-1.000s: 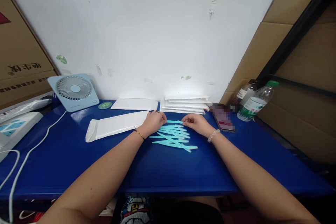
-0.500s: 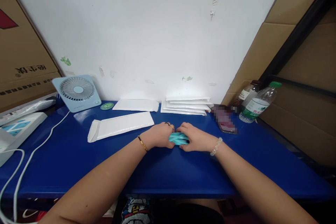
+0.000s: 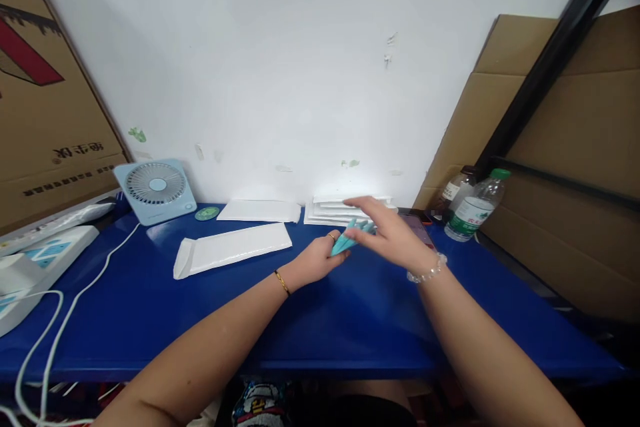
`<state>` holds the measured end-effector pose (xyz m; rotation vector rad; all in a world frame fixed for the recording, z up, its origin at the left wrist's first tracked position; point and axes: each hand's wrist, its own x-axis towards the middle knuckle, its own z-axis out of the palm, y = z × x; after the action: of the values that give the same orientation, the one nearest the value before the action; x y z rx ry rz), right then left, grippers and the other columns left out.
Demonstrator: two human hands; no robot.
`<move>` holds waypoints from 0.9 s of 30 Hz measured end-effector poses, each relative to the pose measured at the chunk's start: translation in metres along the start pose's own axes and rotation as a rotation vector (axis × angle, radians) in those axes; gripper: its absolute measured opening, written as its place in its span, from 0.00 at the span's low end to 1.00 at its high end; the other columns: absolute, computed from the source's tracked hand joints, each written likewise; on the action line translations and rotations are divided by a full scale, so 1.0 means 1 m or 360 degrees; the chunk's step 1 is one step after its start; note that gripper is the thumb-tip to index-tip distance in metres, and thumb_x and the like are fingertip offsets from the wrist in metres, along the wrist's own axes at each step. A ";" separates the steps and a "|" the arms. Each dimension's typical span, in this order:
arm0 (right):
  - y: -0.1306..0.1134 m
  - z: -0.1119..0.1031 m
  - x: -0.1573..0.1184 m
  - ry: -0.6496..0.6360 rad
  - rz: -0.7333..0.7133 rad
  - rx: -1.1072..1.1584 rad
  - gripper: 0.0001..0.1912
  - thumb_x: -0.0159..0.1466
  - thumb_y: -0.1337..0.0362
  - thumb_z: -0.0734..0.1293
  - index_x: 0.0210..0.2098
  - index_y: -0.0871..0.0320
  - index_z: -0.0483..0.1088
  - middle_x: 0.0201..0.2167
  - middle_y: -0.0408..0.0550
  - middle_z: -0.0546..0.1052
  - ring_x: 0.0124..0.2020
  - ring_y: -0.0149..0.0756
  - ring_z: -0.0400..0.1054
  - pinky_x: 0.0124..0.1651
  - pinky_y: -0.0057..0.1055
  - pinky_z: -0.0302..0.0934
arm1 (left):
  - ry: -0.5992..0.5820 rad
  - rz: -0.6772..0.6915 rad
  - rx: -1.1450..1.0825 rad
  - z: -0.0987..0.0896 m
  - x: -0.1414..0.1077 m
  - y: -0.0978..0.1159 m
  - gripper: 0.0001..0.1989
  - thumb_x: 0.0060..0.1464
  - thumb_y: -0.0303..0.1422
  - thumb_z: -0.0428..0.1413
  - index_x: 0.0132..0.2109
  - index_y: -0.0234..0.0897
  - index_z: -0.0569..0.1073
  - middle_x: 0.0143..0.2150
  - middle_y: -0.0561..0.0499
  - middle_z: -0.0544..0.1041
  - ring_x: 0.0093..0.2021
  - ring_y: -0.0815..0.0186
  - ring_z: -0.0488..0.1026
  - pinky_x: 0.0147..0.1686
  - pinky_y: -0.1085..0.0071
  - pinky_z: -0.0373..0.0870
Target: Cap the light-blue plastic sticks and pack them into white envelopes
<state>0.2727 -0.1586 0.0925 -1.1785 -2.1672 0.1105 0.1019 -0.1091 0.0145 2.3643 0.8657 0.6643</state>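
Note:
My left hand (image 3: 320, 259) grips a bundle of turquoise strips (image 3: 345, 240) at its left end, above the middle of the blue table (image 3: 345, 327). The strips point up and to the right, and their far ends fan apart. My right hand (image 3: 387, 230) is open just right of the bundle, thumb and fingers spread, partly covering the strip ends. Whether it touches them cannot be made out. Behind the hands lies a stack of white padded envelopes (image 3: 325, 213). To the left are an open-ended white envelope (image 3: 235, 248) and another flat one (image 3: 257, 211).
A blue fan (image 3: 156, 190) and a green round disc (image 3: 207, 213) stand at the back left. At the far left are a power strip (image 3: 50, 257) and white cables. A phone (image 3: 420, 230) and two bottles (image 3: 470, 213) are at the back right, beside cardboard (image 3: 500, 80).
My right hand has let go of the bundle, opened and lifted up and right. The turquoise strips are now tilted up to the right in my left hand. The camera view has shifted slightly.

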 end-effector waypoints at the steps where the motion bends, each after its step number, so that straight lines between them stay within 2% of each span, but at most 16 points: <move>1: -0.007 -0.004 0.004 0.0042 -0.0011 0.0042 0.21 0.65 0.55 0.60 0.56 0.51 0.62 0.52 0.51 0.69 0.53 0.47 0.63 0.52 0.40 0.60 | 0.0056 -0.0030 -0.0170 0.003 0.002 0.004 0.14 0.58 0.43 0.47 0.40 0.35 0.65 0.30 0.51 0.72 0.28 0.67 0.69 0.28 0.72 0.64; 4: -0.022 0.002 0.011 -0.0060 -0.0080 0.0155 0.18 0.68 0.57 0.55 0.53 0.50 0.66 0.51 0.50 0.69 0.53 0.44 0.64 0.54 0.41 0.59 | 0.0037 -0.0142 -0.0563 0.012 0.003 0.011 0.16 0.56 0.45 0.50 0.34 0.34 0.65 0.22 0.54 0.68 0.23 0.70 0.65 0.25 0.73 0.62; 6: -0.021 0.014 0.008 -0.0096 -0.0060 0.0364 0.20 0.67 0.56 0.57 0.58 0.49 0.61 0.55 0.50 0.67 0.55 0.43 0.62 0.56 0.41 0.58 | -0.0019 -0.0156 -0.0769 0.016 -0.001 0.012 0.16 0.54 0.44 0.53 0.30 0.34 0.65 0.21 0.56 0.65 0.22 0.72 0.63 0.24 0.74 0.61; 9: -0.011 0.034 -0.006 0.0000 0.0122 0.0957 0.39 0.59 0.53 0.67 0.65 0.48 0.47 0.61 0.53 0.60 0.59 0.44 0.59 0.55 0.41 0.59 | -0.0145 -0.0209 -0.1106 0.017 -0.012 0.011 0.16 0.48 0.42 0.59 0.29 0.35 0.64 0.20 0.58 0.62 0.21 0.75 0.60 0.23 0.75 0.60; 10: -0.009 0.039 -0.012 -0.0048 0.0157 0.1147 0.41 0.56 0.52 0.69 0.64 0.49 0.49 0.60 0.54 0.61 0.58 0.45 0.60 0.55 0.41 0.60 | -0.0255 -0.0250 -0.1202 0.017 -0.016 0.011 0.16 0.46 0.41 0.61 0.29 0.35 0.64 0.20 0.59 0.61 0.20 0.75 0.59 0.22 0.75 0.59; 11: -0.008 0.044 -0.018 -0.0186 0.0187 0.1294 0.38 0.54 0.52 0.71 0.61 0.52 0.56 0.58 0.54 0.65 0.57 0.46 0.62 0.55 0.41 0.60 | -0.0405 -0.0298 -0.1257 0.017 -0.020 0.012 0.17 0.43 0.41 0.62 0.29 0.34 0.65 0.19 0.59 0.61 0.19 0.76 0.59 0.21 0.76 0.59; 13: -0.011 0.052 -0.027 -0.0469 0.0241 0.1480 0.26 0.54 0.51 0.71 0.49 0.56 0.69 0.53 0.54 0.70 0.53 0.46 0.65 0.54 0.41 0.61 | -0.0696 -0.0376 -0.1228 0.017 -0.026 0.014 0.18 0.41 0.42 0.63 0.28 0.33 0.67 0.19 0.57 0.63 0.19 0.74 0.60 0.19 0.75 0.59; 15: -0.015 0.056 -0.033 -0.0499 0.0294 0.1559 0.17 0.56 0.51 0.69 0.38 0.57 0.73 0.48 0.53 0.73 0.52 0.45 0.66 0.54 0.42 0.60 | -0.0793 -0.0320 -0.1064 0.014 -0.028 0.015 0.18 0.41 0.43 0.63 0.30 0.32 0.70 0.24 0.52 0.69 0.23 0.70 0.67 0.21 0.73 0.63; 17: -0.015 0.057 -0.035 -0.0262 0.0354 0.1579 0.15 0.58 0.50 0.66 0.33 0.56 0.71 0.42 0.51 0.75 0.49 0.44 0.67 0.54 0.42 0.60 | -0.0680 -0.0111 -0.0852 0.002 -0.028 0.010 0.21 0.38 0.42 0.65 0.38 0.34 0.73 0.34 0.48 0.75 0.34 0.64 0.72 0.32 0.69 0.69; 18: -0.011 0.056 -0.036 -0.0110 0.0386 0.1575 0.16 0.59 0.49 0.65 0.31 0.56 0.69 0.37 0.50 0.76 0.46 0.42 0.68 0.53 0.42 0.60 | -0.0619 0.0008 -0.0710 -0.009 -0.027 0.004 0.28 0.33 0.41 0.67 0.43 0.36 0.72 0.41 0.48 0.75 0.41 0.62 0.73 0.40 0.68 0.70; 20: 0.001 0.057 -0.036 0.0181 0.0463 0.1576 0.16 0.61 0.48 0.62 0.29 0.55 0.64 0.27 0.46 0.73 0.37 0.39 0.70 0.49 0.41 0.62 | -0.0354 -0.0039 -0.0423 -0.037 -0.027 -0.016 0.30 0.41 0.44 0.63 0.51 0.38 0.70 0.52 0.46 0.72 0.52 0.60 0.69 0.51 0.67 0.64; 22: 0.017 0.060 -0.037 0.0367 0.0559 0.1584 0.17 0.62 0.47 0.61 0.30 0.55 0.62 0.20 0.41 0.67 0.27 0.35 0.66 0.41 0.38 0.64 | 0.0024 -0.0306 -0.0041 -0.071 -0.029 -0.043 0.29 0.46 0.46 0.59 0.53 0.36 0.69 0.56 0.43 0.69 0.56 0.59 0.66 0.55 0.65 0.61; 23: 0.024 0.062 -0.038 0.0382 0.0612 0.1583 0.17 0.61 0.47 0.62 0.31 0.55 0.61 0.19 0.39 0.65 0.25 0.33 0.64 0.37 0.36 0.64 | 0.0201 -0.0487 0.0153 -0.088 -0.031 -0.058 0.28 0.45 0.45 0.59 0.51 0.34 0.70 0.57 0.40 0.69 0.57 0.56 0.64 0.57 0.64 0.58; 24: 0.030 0.065 -0.038 0.0356 0.0659 0.1576 0.17 0.60 0.48 0.64 0.31 0.55 0.62 0.18 0.39 0.63 0.23 0.32 0.62 0.34 0.34 0.63 | 0.0296 -0.0688 0.0286 -0.103 -0.034 -0.071 0.28 0.43 0.44 0.60 0.50 0.33 0.71 0.56 0.39 0.69 0.58 0.54 0.63 0.57 0.62 0.57; 26: 0.037 0.070 -0.040 0.0317 0.0697 0.1595 0.17 0.59 0.49 0.66 0.32 0.56 0.63 0.17 0.36 0.61 0.20 0.29 0.58 0.30 0.31 0.62 | 0.0387 -0.1110 0.0295 -0.126 -0.042 -0.093 0.28 0.37 0.44 0.63 0.45 0.36 0.72 0.54 0.39 0.71 0.57 0.50 0.64 0.54 0.61 0.60; 27: 0.038 0.071 -0.040 0.0325 0.0695 0.1626 0.16 0.59 0.50 0.66 0.32 0.56 0.64 0.16 0.35 0.59 0.18 0.27 0.56 0.28 0.30 0.60 | 0.0387 -0.1172 0.0295 -0.134 -0.046 -0.100 0.27 0.35 0.45 0.64 0.43 0.36 0.73 0.52 0.39 0.73 0.56 0.48 0.65 0.52 0.61 0.62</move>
<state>0.2741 -0.1508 0.0031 -0.9315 -1.3021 1.0837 -0.0524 -0.0346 0.0390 1.9030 1.8371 0.5711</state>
